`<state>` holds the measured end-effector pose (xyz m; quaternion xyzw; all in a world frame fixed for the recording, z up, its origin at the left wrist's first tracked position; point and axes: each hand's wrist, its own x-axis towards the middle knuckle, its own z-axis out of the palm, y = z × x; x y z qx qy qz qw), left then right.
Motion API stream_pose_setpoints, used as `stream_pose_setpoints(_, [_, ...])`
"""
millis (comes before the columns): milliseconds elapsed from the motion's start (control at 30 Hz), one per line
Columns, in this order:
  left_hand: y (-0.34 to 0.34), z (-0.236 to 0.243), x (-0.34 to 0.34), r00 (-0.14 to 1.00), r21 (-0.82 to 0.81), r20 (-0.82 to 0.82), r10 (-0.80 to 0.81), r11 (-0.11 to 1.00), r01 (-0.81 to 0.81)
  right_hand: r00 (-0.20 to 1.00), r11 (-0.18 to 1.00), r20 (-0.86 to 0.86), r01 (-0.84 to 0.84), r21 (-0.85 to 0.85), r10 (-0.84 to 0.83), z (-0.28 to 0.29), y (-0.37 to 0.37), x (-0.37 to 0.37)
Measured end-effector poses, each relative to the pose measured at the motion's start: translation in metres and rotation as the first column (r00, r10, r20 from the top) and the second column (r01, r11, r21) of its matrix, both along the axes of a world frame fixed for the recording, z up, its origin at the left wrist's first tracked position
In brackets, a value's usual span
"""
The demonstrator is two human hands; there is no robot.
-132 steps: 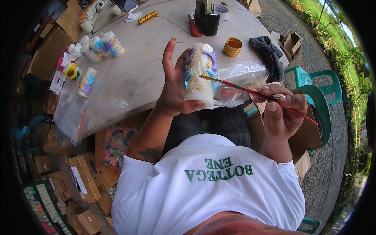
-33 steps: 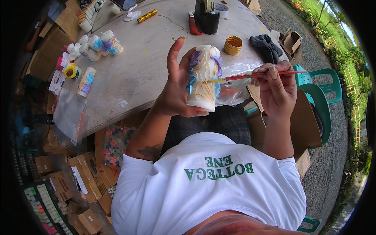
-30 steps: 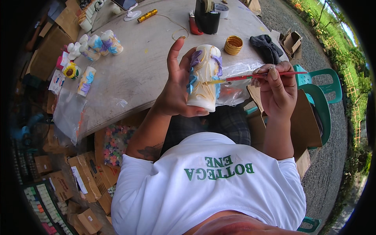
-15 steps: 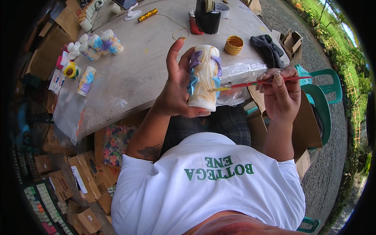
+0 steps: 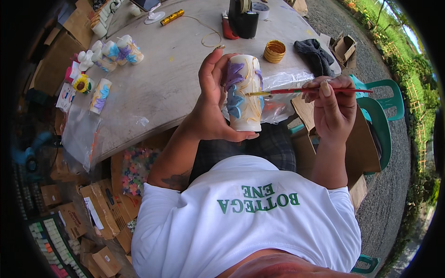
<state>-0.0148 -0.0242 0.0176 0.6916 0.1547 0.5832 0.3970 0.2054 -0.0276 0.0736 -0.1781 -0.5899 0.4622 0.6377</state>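
My left hand [image 5: 208,102] is wrapped round a white pillar candle [image 5: 245,116] with raised purple and blue flowers and golden lines, held upright above the table's near edge. Between the pinched fingers of my right hand [image 5: 333,109] is a thin red paintbrush [image 5: 292,91], held nearly level with its yellowish bristles at the candle's middle. A ribbed gold pot [image 5: 274,55] stands on the table [image 5: 162,88] beyond the candle, beside a dark crumpled cloth [image 5: 315,58]. Clear plastic [image 5: 285,81] lies under the cloth's near side and behind the candle.
Several decorated candles [image 5: 130,48] and a sunflower piece [image 5: 81,84] sit at the left. A black tape dispenser [image 5: 245,21] and gold roll [image 5: 171,17] are at the back. Green plastic chairs [image 5: 380,116], cardboard boxes [image 5: 74,217] and a bag of coloured pieces [image 5: 136,169] surround the table.
My left hand has turned the candle, bringing more blue and purple petals into view. The brush tip sits slightly higher on the candle than half a second ago.
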Motion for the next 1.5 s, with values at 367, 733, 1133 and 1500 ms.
stream_pose_setpoints(367, [0.000,0.000,0.000,1.000,-0.011,-0.005,0.006,1.000,-0.006,0.999,1.000,-0.025,-0.027,0.014,0.028,-0.003,0.004,0.000])
stream_pose_setpoints(733, [0.000,0.002,0.000,0.999,-0.039,0.037,-0.024,0.999,0.026,0.992,0.991,-0.071,-0.114,-0.074,0.108,-0.008,0.006,0.002])
stream_pose_setpoints(1133, [0.000,0.003,0.000,0.999,-0.016,0.046,0.020,1.000,-0.019,0.999,0.997,-0.020,0.031,0.076,-0.030,-0.004,-0.014,-0.003])
stream_pose_setpoints(1500, [0.003,-0.002,0.000,0.988,0.060,-0.021,0.153,0.987,-0.151,0.983,0.978,-0.109,0.160,0.132,-0.146,0.001,0.008,0.019])
